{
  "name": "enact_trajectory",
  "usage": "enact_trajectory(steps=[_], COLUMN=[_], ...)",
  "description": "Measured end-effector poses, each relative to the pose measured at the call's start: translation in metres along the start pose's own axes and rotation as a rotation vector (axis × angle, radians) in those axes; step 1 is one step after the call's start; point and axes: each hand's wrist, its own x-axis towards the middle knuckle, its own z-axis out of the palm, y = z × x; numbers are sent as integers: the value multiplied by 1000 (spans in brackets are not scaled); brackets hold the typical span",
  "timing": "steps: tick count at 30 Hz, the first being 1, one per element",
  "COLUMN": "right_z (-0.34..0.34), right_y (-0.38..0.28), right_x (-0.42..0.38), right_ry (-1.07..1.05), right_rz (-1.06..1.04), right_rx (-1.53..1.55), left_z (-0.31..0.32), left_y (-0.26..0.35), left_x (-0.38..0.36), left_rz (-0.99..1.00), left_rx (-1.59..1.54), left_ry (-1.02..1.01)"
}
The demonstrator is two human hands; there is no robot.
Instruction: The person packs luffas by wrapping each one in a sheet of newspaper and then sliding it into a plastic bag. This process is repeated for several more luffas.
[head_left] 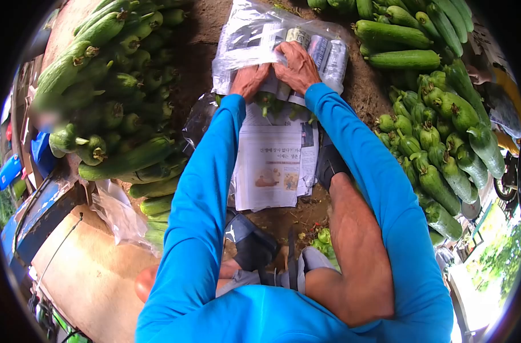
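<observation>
One clear plastic bag (257, 54), creased, shiny, newspaper-wrapped rolls (333, 60) inside, lay beyond printed sheets (267, 151). I logged right hand (298, 64), fingers bent against bag; left hand (250, 79), fingertips plastic-covered; openness, grip: couldn't tell.

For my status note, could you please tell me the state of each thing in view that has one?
Bag: wrinkled, partly filled
Rolls: paper-wrapped, side by side under the plastic
Left hand: at the bag, fingertips hidden
Right hand: at the bag, fingers bent
Newspaper: spread flat
Left vegetables: unwrapped, heaped
Right vegetables: unwrapped, heaped
Loose plastic: crumpled
</observation>
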Motion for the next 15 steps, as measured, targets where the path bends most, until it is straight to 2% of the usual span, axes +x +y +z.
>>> enact_trajectory(steps=[1, 3, 4, 5, 7, 9, 10, 11, 12, 13, 14, 15], right_z=[0, 1, 2, 2, -1, 5, 6, 10, 16, 19, 20, 18], right_y=[2, 4, 5, 6, 5, 0, 3, 5, 9, 18, 11, 2], right_x=[0, -3, -4, -4, -4, 0, 0, 1, 1, 1, -1, 2], right_ry=[25, 32, 22, 11, 10, -22, -60, -81, -204, -226, -259, -280], right_rz=[-36, -56, -74, -96, -145, -231, -271, -336, -274, -361, -337, -307], right_rx=[17, 20, 37, 52, 7, -65, -95, -193, -250, -284, -307, -343], left_z=[-1, -16, -24, -22, -18, -10, -17, -3, -3, 5, 13, 13], left_y=[-2, 11, 32, 30, 9, -5, 11, -11, -6, -6, 4, 26], left_x=[4, 9, 7, 10, 17, 13, 8, 9, -1, -15, -34, -65], left_rz=[-2, 112, -164, -169, 201, 4, -115, -115, -142, -160, -86, -28], left_rx=[-2, 327, 317, 316, 665, 476, 412, 236, 395, 305, 484, 488], left_ry=[-6, -181, -265, -253, -404, -335, -336, -269, -284, -184, 4, 356])
